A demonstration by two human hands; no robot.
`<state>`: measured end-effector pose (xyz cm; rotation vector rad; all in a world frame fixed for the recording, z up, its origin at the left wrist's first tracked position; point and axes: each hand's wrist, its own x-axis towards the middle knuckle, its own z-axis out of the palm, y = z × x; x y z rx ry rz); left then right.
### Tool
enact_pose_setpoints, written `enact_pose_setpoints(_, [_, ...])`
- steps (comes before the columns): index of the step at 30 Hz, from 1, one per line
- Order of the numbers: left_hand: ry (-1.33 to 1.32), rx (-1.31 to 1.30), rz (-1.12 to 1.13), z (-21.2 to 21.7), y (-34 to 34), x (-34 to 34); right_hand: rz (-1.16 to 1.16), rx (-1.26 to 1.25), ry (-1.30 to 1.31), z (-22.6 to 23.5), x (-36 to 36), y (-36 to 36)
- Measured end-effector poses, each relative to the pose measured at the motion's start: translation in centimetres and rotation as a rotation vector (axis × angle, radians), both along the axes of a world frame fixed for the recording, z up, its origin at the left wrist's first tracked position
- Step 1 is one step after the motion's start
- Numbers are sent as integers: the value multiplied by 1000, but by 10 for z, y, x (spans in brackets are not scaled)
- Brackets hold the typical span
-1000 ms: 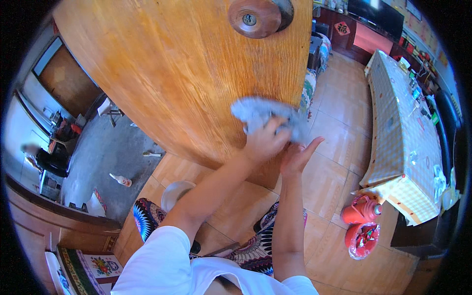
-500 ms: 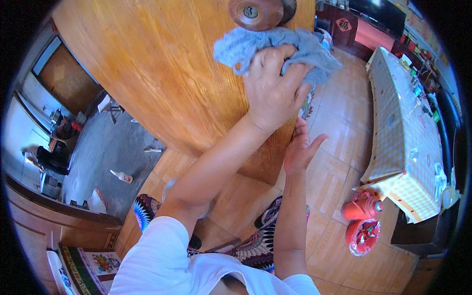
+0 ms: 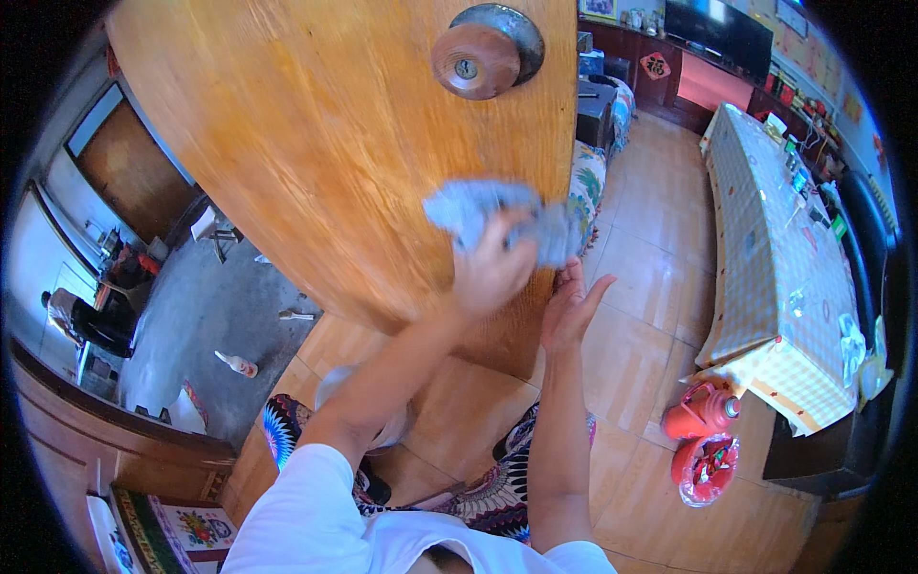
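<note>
My left hand (image 3: 495, 263), blurred by motion, presses a crumpled blue-grey cloth (image 3: 469, 209) against the face of a varnished wooden door (image 3: 316, 143), close to its right edge. The cloth lies below the round brown doorknob (image 3: 475, 62). At the door's edge, just under the cloth, is my right hand (image 3: 568, 316), palm turned toward me and thumb spread. It holds nothing that I can see; its fingertips rest at the edge, partly hidden by the cloth.
Behind my left forearm a pale bucket (image 3: 390, 430) stands on the tiles, partly hidden. To the right are a table with a checked cloth (image 3: 765, 277), a red thermos jug (image 3: 701, 413) and a lined red bin (image 3: 698, 475). A bottle (image 3: 237, 364) lies on the grey floor at left.
My left hand has moved the cloth down the door, away from the doorknob. My right hand stays at the door's edge, nearly in place. The view has shifted, showing more around the knob.
</note>
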<state>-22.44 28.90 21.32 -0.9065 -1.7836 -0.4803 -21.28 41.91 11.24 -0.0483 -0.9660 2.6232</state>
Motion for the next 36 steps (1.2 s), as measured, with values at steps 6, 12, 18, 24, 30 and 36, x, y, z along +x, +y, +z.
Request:
enact_pose_setpoints(6, [233, 260, 110, 100, 30, -4, 98, 8, 67, 6, 7, 1])
enact_pose_setpoints(12, [-52, -45, -8, -62, 9, -8, 101, -118, -68, 25, 15, 3])
enact_pose_setpoints(18, [-179, -198, 55, -123, 1, 22, 112, 74, -46, 14, 18, 14])
enact_pose_setpoints(24, [-2, 33, 52, 1, -14, -8, 86, 132, -10, 4, 10, 10])
enact_pose_setpoints(30, [97, 234, 218, 26, 3, -3, 55, 202, 45, 13, 19, 5])
enact_pose_setpoints(36, [-208, -276, 106, -134, -46, 3, 69, 134, 42, 16, 11, 7])
